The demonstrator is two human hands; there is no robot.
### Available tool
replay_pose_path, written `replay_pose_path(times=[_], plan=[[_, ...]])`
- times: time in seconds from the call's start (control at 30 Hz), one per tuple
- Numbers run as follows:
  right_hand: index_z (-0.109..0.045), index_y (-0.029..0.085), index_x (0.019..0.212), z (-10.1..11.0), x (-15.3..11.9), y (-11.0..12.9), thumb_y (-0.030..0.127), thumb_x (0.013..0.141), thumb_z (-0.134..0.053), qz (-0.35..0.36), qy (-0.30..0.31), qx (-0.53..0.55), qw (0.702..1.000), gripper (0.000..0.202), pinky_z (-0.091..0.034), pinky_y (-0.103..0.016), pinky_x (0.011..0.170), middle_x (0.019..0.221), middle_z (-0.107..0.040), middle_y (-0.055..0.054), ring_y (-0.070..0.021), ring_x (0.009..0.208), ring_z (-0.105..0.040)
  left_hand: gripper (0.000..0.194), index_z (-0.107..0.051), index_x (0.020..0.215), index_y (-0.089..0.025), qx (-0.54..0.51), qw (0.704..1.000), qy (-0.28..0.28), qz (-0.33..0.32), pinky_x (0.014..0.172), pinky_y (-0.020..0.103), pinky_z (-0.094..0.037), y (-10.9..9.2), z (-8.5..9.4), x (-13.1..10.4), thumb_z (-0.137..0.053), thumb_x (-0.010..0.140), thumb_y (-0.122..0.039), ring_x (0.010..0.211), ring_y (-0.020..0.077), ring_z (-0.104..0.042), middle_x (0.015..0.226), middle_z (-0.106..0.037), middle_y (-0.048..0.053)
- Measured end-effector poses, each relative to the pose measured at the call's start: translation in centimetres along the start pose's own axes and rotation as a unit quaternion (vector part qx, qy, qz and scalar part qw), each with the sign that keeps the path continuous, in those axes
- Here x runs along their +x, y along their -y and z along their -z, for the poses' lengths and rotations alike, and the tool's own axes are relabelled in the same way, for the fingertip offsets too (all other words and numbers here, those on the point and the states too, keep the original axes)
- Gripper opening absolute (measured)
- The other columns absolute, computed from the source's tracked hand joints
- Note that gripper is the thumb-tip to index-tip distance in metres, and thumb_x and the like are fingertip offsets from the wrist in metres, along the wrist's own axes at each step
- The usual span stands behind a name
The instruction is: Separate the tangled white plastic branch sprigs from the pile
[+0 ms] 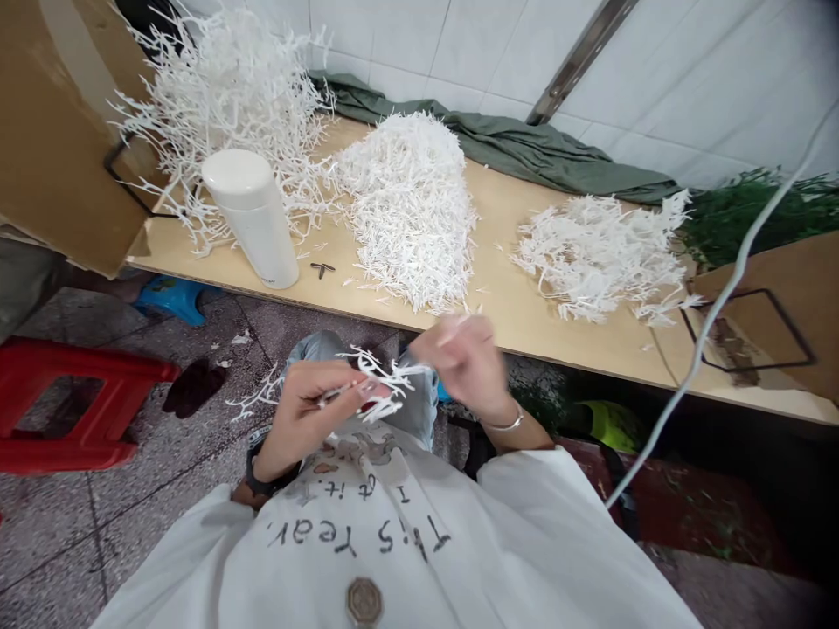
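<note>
Over my lap, my left hand (321,402) is closed around a white branching plastic piece (386,380), whose thin twigs stick out on both sides. My right hand (462,354) is to the right of it, near the table's front edge, blurred by motion with fingers bent; a small pale bit seems to show at its fingertips, too smeared to make out. Just beyond my right hand lies a dense heap of small white pieces (416,210). A looser pile of white branches (603,253) is on the right of the table, and a tall tangle of them (229,79) at the left.
A white bottle (255,223) stands at the table's left front, beside small dark pieces (322,270). Cardboard boxes flank the wooden table (504,323). A white cable (708,328) hangs across the right side. A red stool (79,393) is on the floor at left.
</note>
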State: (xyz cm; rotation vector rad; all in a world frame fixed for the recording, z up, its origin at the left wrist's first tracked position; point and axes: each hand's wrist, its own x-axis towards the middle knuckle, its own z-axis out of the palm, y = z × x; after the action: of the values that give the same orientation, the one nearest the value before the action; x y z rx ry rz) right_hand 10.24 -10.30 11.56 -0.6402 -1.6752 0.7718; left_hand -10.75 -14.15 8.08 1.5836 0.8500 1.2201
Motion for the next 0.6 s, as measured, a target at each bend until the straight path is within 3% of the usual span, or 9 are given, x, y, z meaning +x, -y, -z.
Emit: replay_pose_path(times=[0.1,0.17,0.23,0.27,0.33,0.4,0.47,0.53,0.6], plan=[[-0.050,0.026,0.056,5.2,1.3,0.2,0.046,0.093,-0.033,0.161,-0.154,-0.009,0.975,0.046,-0.027,-0.023,0.037,0.042,-0.021,0.008,-0.0093,0.038,-0.026,0.016,-0.077,0.080,-0.021,0.026,0.995,-0.094,0.004,0.044,0.022,-0.032,0.1,0.7,-0.7,-0.062,0.082,-0.018,0.047,0.0070,-0.048,0.058,-0.065,-0.002],[-0.053,0.025,0.062,8.1,2.4,-1.0,0.039,0.094,-0.034,0.248,-0.318,-0.034,0.914,0.039,-0.025,-0.022,0.039,0.048,-0.022,0.007,-0.0079,0.038,-0.024,0.016,-0.077,0.083,-0.022,0.057,0.993,-0.103,0.010,0.044,0.021,-0.032,0.1,0.9,-0.8,-0.062,0.082,-0.017,0.047,0.0065,-0.047,0.059,-0.064,-0.002],[-0.055,0.024,0.073,9.1,3.4,-3.2,0.033,0.090,-0.047,0.231,-0.417,-0.143,0.868,0.021,-0.032,-0.022,0.047,0.057,-0.037,0.005,-0.0069,0.045,-0.036,0.016,-0.077,0.085,-0.021,0.074,0.995,-0.072,-0.003,0.045,0.022,-0.032,0.1,0.9,-0.5,-0.062,0.083,-0.018,0.047,0.0065,-0.045,0.056,-0.060,-0.002],[-0.056,0.023,0.080,8.8,3.7,-4.4,0.035,0.085,-0.055,0.173,-0.396,-0.216,0.876,0.014,-0.038,-0.025,0.053,0.066,-0.047,0.003,-0.0090,0.055,-0.047,0.017,-0.078,0.086,-0.021,0.078,0.995,-0.059,-0.011,0.046,0.022,-0.033,0.1,0.8,-0.2,-0.062,0.083,-0.018,0.048,0.0069,-0.045,0.055,-0.059,-0.002],[-0.057,0.022,0.094,7.1,3.8,-6.3,0.045,0.076,-0.066,0.026,-0.233,-0.319,0.918,0.030,-0.046,-0.034,0.072,0.093,-0.060,-0.005,-0.0178,0.086,-0.058,0.016,-0.077,0.088,-0.020,0.086,0.995,-0.050,-0.019,0.049,0.023,-0.035,0.2,0.5,0.5,-0.062,0.083,-0.019,0.051,0.0085,-0.048,0.055,-0.058,-0.001],[-0.057,0.020,0.101,4.5,3.2,-6.6,0.054,0.078,-0.060,-0.057,-0.087,-0.297,0.949,0.041,-0.047,-0.038,0.081,0.111,-0.060,-0.011,-0.0218,0.105,-0.056,0.016,-0.077,0.089,-0.020,0.097,0.994,-0.051,-0.016,0.052,0.023,-0.037,0.4,0.3,1.1,-0.062,0.083,-0.020,0.056,0.0103,-0.052,0.057,-0.059,-0.001],[-0.057,0.020,0.099,2.1,2.2,-5.4,0.061,0.086,-0.041,-0.093,0.047,-0.174,0.979,0.046,-0.048,-0.032,0.076,0.100,-0.064,-0.009,-0.0163,0.093,-0.061,0.016,-0.077,0.089,-0.020,0.101,0.994,-0.047,-0.015,0.054,0.023,-0.038,0.6,0.2,1.6,-0.062,0.083,-0.020,0.059,0.0108,-0.053,0.060,-0.061,0.000],[-0.057,0.019,0.094,0.3,1.1,-3.4,0.069,0.084,-0.029,-0.097,0.172,-0.044,0.979,0.059,-0.046,-0.026,0.061,0.075,-0.064,-0.003,-0.0108,0.067,-0.060,0.016,-0.077,0.089,-0.020,0.096,0.994,-0.037,-0.022,0.053,0.023,-0.037,0.7,0.2,1.9,-0.063,0.082,-0.019,0.058,0.0096,-0.051,0.064,-0.063,0.000],[-0.057,0.018,0.084,-0.6,0.4,-1.5,0.065,0.084,-0.039,-0.094,0.211,-0.033,0.972,0.050,-0.038,-0.022,0.050,0.059,-0.056,0.003,-0.0066,0.052,-0.051,0.015,-0.077,0.089,-0.019,0.088,0.995,-0.019,-0.035,0.052,0.022,-0.035,0.8,0.2,2.0,-0.063,0.082,-0.018,0.055,0.0084,-0.048,0.062,-0.061,-0.001]])
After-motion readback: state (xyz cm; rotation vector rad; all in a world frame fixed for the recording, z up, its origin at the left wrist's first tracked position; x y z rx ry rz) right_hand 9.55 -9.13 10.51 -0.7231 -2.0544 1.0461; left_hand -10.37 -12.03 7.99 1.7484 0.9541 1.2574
